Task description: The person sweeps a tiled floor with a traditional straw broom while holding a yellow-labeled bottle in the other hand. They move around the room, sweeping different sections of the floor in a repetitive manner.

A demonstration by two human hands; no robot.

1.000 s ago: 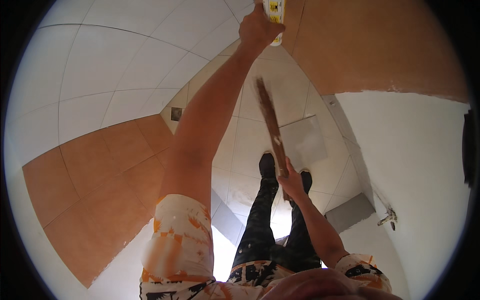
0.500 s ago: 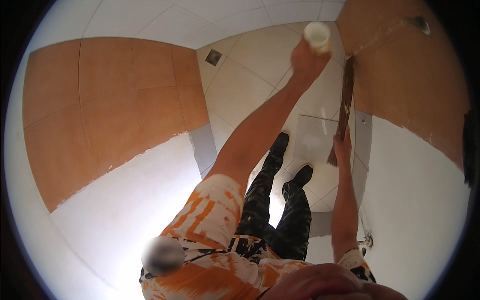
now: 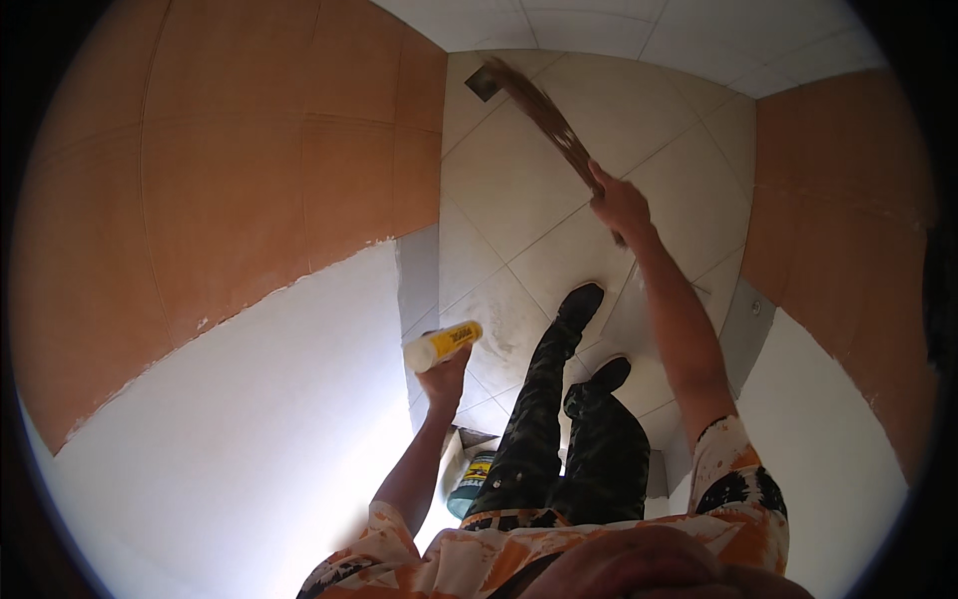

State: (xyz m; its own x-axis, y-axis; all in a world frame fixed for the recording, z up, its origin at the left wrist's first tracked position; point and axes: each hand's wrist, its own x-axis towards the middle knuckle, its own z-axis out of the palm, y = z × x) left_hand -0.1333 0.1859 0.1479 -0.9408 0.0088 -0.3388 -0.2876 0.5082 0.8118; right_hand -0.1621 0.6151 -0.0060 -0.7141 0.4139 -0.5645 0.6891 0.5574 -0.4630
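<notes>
My right hand point(image 3: 623, 212) is wrapped round the lower part of a brown stick broom point(image 3: 547, 112), a long bundle of thin twigs. The broom slants up and left, its far end overlapping the dark square floor drain point(image 3: 482, 84) in view; whether it touches the floor I cannot tell. On the left, my left hand point(image 3: 445, 381) grips a white and yellow cup point(image 3: 445, 344), tipped onto its side above the floor near the left wall. Its contents are not visible.
Orange tiles cover the upper left wall point(image 3: 225, 150) and right wall point(image 3: 848, 190), with white below. A pale square panel point(image 3: 639, 309) lies on the tiled floor point(image 3: 539, 240) near my dark shoes. Behind my left leg stands a teal bucket point(image 3: 466, 491) with a yellow label.
My left hand has drawn back from the far floor with the cup, now tipped. My right hand has swung the broom from the right wall toward the far left. The view has shifted.
</notes>
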